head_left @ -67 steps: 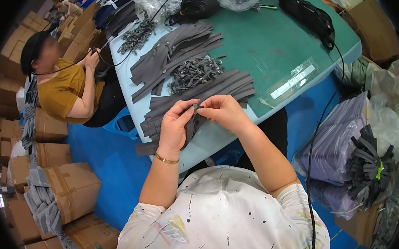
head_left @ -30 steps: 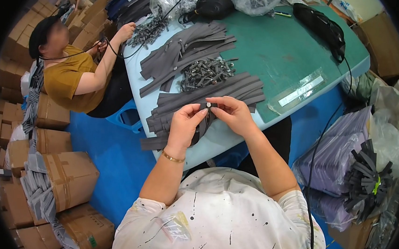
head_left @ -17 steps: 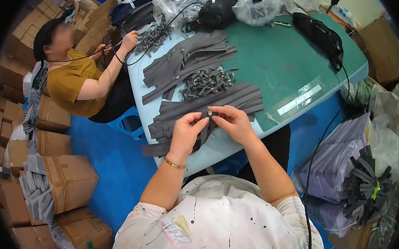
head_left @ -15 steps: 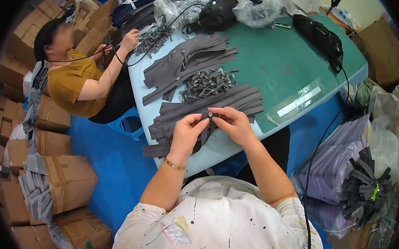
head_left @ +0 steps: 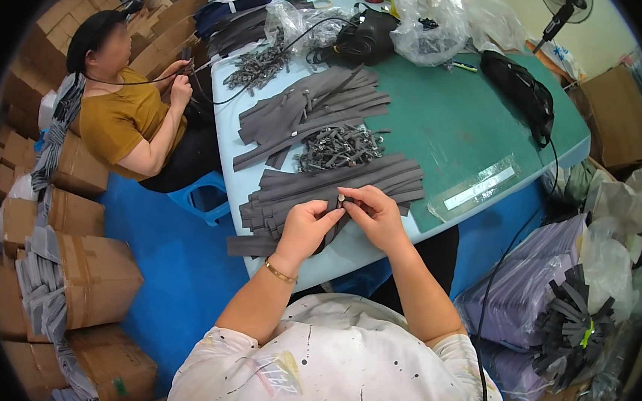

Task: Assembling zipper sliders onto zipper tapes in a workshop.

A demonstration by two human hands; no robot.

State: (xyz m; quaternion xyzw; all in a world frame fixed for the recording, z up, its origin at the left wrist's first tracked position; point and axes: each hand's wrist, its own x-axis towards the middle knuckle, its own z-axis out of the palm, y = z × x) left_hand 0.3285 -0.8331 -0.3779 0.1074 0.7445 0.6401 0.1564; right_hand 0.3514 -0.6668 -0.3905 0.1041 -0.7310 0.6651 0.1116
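Both hands, left hand point(head_left: 305, 229) and right hand point(head_left: 374, 216), pinch one grey strip point(head_left: 333, 215) and a small metal fitting point(head_left: 341, 198) above the strip pile point(head_left: 321, 193), keeping supply close.

Strip stack point(head_left: 321, 193) on bench point(head_left: 455, 128) near edge; metal parts heap point(head_left: 338, 145) behind it; second strip pile point(head_left: 305, 116) farther back; cartons point(head_left: 81, 280) on floor, left.

A packing workshop — stacked cardboard boxes point(head_left: 81, 272), a worktable point(head_left: 447, 127) heaped with grey strips point(head_left: 313, 113) and metal parts point(head_left: 337, 145).
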